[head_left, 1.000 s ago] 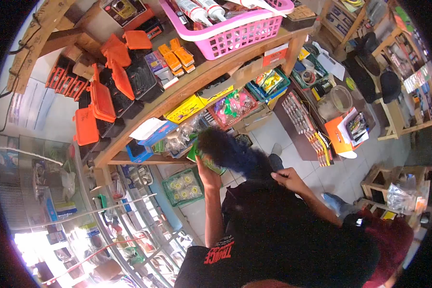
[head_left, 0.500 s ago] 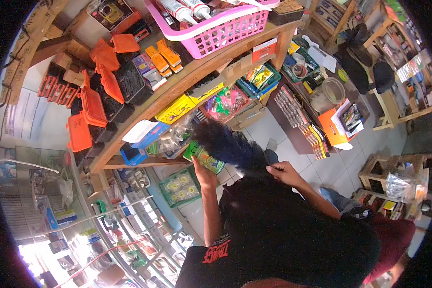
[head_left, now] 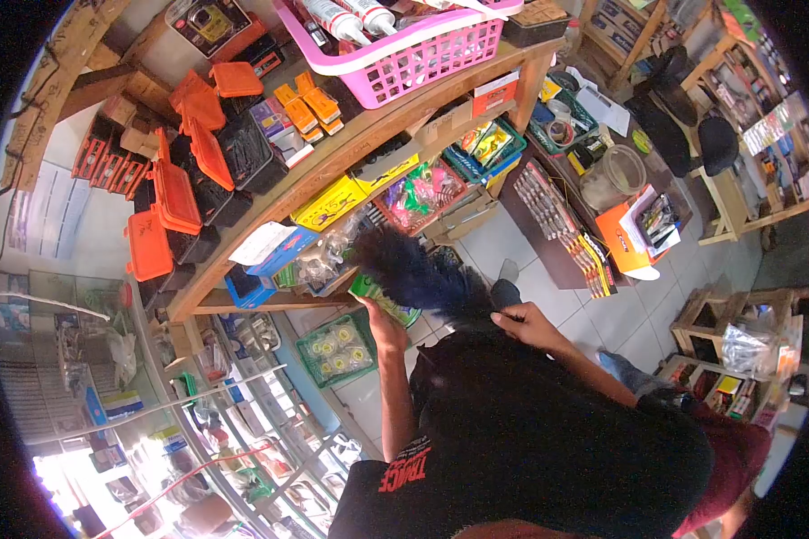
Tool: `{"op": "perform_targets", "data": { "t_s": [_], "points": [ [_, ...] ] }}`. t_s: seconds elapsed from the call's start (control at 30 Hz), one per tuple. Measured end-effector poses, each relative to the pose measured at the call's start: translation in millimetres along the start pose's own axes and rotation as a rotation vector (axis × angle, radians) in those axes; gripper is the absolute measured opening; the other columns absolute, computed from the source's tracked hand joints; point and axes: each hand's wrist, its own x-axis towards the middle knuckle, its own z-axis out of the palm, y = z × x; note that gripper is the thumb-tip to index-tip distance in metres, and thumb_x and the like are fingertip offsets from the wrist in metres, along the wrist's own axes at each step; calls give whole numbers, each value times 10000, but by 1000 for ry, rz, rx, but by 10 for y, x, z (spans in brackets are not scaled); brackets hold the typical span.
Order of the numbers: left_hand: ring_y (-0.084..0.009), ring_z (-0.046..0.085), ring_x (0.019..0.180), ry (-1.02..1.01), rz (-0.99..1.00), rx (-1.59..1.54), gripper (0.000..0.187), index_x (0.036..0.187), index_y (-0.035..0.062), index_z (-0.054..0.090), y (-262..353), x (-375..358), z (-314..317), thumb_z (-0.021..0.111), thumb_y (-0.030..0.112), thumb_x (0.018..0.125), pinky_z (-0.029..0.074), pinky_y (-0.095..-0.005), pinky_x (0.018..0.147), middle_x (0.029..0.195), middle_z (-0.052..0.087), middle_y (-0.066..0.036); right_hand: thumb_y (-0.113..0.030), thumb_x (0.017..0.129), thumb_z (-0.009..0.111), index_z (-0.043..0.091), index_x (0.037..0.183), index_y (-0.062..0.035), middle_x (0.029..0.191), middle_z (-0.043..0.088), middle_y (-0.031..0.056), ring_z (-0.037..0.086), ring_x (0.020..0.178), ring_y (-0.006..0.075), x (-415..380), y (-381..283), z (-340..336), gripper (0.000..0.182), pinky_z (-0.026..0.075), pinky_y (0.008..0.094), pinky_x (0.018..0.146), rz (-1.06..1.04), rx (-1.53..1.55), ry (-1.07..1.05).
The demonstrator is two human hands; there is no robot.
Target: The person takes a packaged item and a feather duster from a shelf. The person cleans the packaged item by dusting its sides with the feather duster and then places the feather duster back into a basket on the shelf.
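I have the left hand (head_left: pixel 385 329) curled around a flat green packet (head_left: pixel 366 287), thumb along its edge, held out above the pale tiled floor (head_left: pixel 548 310). The right hand's (head_left: pixel 528 325) fingers are pinched closed on the near end of a fluffy blue-black duster (head_left: pixel 422 278), which overlaps part of the packet; from here I can't tell whether the two touch.

Beyond them I see a wooden shelf (head_left: pixel 395 126) carrying a pink plastic basket (head_left: pixel 422 74) of white tubes and black boxes with orange lids (head_left: pixel 149 244). A yellow carton (head_left: pixel 331 205) sits beneath. Below the left hand, a green plastic crate (head_left: pixel 310 370) rests on the floor. A glass display case (head_left: pixel 157 373) fills the left, sunlit near the bottom; over right, a dark brown table (head_left: pixel 557 265) bears an open orange box (head_left: pixel 622 241).
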Motion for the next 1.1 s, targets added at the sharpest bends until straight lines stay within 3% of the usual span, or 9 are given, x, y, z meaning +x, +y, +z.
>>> {"op": "perform_targets", "data": {
  "t_s": [0.1,0.23,0.37,0.4,0.47,0.57,0.7,0.8,1.1],
  "points": [
    [-282,432,1258,-238,22,58,710,1421,115,368,-256,216,-502,348,629,932,339,-443,1062,1407,433,-75,-324,949,577,495,610,-33,541,371,-44,339,534,58,-3,-5,-87,454,288,273,485,-54,-18,-163],
    [-297,466,1230,20,74,123,716,1416,89,371,-160,154,-197,369,616,932,347,-449,1058,1382,463,-92,-317,947,581,484,619,-21,541,365,-41,340,541,60,-7,-40,-50,453,295,289,488,-34,-24,-25],
    [-282,488,1208,-323,93,148,676,1399,83,394,-192,129,-287,365,586,948,361,-443,1047,1351,491,-102,-351,934,593,568,737,7,572,442,20,403,585,78,17,-47,-113,410,364,315,539,-38,-79,-92],
    [-281,495,1199,-219,84,125,661,1395,85,400,-212,147,-300,370,574,951,371,-440,1039,1341,498,-103,-370,929,597,612,791,18,587,479,51,433,606,85,22,-21,-113,412,397,325,563,-51,-109,-88],
    [-279,509,1180,-12,66,78,630,1386,91,413,-99,67,-60,379,551,957,391,-435,1023,1321,513,-106,-319,934,598,512,692,4,567,375,-7,362,578,72,37,-12,-63,413,326,306,522,-46,-52,-70],
    [-240,508,1192,-236,-65,13,659,1397,103,412,-244,235,-436,382,582,946,379,-401,1036,1339,516,-66,-286,933,604,467,643,-3,555,319,-34,328,568,66,31,-64,-91,427,291,293,504,-74,-73,-105],
    [-247,508,1191,-158,-16,25,701,1415,116,373,-144,119,-245,331,625,935,407,-397,1007,1319,528,-68,-281,917,627,497,681,-6,580,363,-21,355,592,62,20,-125,-80,385,315,282,512,-120,-63,22],
    [-248,505,1184,-43,-17,115,693,1410,111,369,-15,-37,-34,312,619,942,403,-402,1004,1308,527,-74,-319,900,643,635,952,8,764,628,63,510,691,104,4,-180,-102,331,452,317,636,-148,-64,102],
    [-285,533,1155,-274,-165,46,665,1396,104,388,-155,-91,51,271,594,961,422,-445,988,1312,524,-84,-231,803,761,579,1138,-21,869,615,-18,480,720,37,128,-298,-73,435,440,222,630,-263,165,309]
  ]
}}
